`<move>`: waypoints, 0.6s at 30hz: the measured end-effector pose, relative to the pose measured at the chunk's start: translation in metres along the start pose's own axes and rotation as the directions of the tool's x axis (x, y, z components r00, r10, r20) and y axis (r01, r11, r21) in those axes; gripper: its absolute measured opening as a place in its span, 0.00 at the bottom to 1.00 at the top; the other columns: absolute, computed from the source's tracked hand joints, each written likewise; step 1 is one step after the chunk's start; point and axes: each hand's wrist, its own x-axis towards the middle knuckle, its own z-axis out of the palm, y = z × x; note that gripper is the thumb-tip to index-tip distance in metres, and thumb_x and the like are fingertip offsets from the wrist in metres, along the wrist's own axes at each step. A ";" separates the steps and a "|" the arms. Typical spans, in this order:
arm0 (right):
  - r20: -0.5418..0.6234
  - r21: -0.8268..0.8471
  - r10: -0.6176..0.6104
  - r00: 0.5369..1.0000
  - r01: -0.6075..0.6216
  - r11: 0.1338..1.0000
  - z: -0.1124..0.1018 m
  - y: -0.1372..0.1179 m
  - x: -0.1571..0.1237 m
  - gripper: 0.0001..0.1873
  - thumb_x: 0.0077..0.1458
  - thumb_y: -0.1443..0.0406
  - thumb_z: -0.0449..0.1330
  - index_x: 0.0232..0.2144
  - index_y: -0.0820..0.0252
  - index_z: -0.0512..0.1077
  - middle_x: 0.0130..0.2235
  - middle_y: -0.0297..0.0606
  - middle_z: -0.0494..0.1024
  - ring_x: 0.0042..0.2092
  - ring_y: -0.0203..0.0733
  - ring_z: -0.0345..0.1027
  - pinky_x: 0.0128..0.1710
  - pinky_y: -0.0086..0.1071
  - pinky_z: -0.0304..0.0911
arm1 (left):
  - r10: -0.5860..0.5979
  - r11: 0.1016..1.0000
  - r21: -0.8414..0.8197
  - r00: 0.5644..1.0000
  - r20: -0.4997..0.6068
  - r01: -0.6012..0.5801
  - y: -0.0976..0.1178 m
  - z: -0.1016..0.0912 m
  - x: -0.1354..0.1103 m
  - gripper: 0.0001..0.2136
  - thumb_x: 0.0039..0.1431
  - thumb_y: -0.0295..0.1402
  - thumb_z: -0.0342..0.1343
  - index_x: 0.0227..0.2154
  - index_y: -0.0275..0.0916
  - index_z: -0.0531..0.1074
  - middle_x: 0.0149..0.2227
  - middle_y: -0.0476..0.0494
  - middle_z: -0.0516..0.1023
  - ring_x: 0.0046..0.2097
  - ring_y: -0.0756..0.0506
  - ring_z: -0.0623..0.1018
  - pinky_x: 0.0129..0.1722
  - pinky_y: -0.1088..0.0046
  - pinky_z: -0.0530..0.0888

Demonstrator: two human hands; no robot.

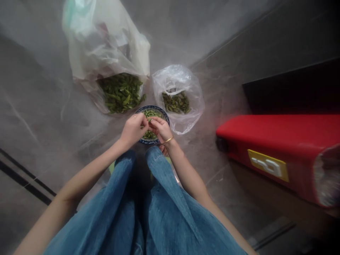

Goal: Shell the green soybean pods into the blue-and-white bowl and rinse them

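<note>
My left hand [133, 128] and my right hand [160, 129] meet above a blue-rimmed bowl [162, 115] of green shelled beans on the floor. Both hands are closed, fingertips pinched together on a small green pod [149, 120] between them. A gold bangle circles my right wrist. A large white plastic bag [106, 53] lies behind the bowl at left, open on a heap of green pods [121, 92]. A smaller clear bag [178, 95] at right holds what look like empty pod shells [176, 102].
I sit low with my knees in blue jeans [148, 212] either side of the bowl. The floor [47, 117] is grey marbled tile. A long red box [276, 156] with a yellow label lies at right, beside a dark cabinet [292, 88].
</note>
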 end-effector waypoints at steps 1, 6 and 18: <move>-0.001 0.021 0.015 1.000 -0.015 1.000 0.000 0.000 0.000 0.21 0.31 0.55 0.72 0.30 0.57 0.75 0.29 0.31 0.80 0.31 0.34 0.74 0.36 0.30 0.73 | 0.121 0.986 0.117 0.992 0.018 -0.122 0.000 0.000 -0.002 0.07 0.55 0.25 0.50 0.23 0.39 0.61 0.25 0.47 0.69 0.31 0.48 0.71 0.32 0.73 0.67; 0.029 0.019 0.029 0.999 -0.029 0.999 -0.002 -0.002 0.000 0.17 0.33 0.60 0.70 0.29 0.58 0.74 0.26 0.29 0.78 0.29 0.33 0.72 0.33 0.28 0.72 | 0.386 0.816 0.397 0.907 0.170 -0.421 -0.001 0.002 -0.005 0.11 0.64 0.26 0.44 0.25 0.39 0.65 0.27 0.43 0.72 0.34 0.45 0.70 0.33 0.71 0.67; 0.182 -0.562 -0.322 0.929 0.367 0.741 -0.034 -0.008 0.007 0.13 0.48 0.68 0.57 0.36 0.56 0.78 0.41 0.35 0.82 0.46 0.41 0.75 0.53 0.39 0.67 | 0.086 0.945 0.327 0.981 -0.174 -0.025 -0.046 -0.049 0.063 0.07 0.64 0.28 0.47 0.30 0.41 0.65 0.28 0.46 0.67 0.41 0.43 0.69 0.44 0.64 0.67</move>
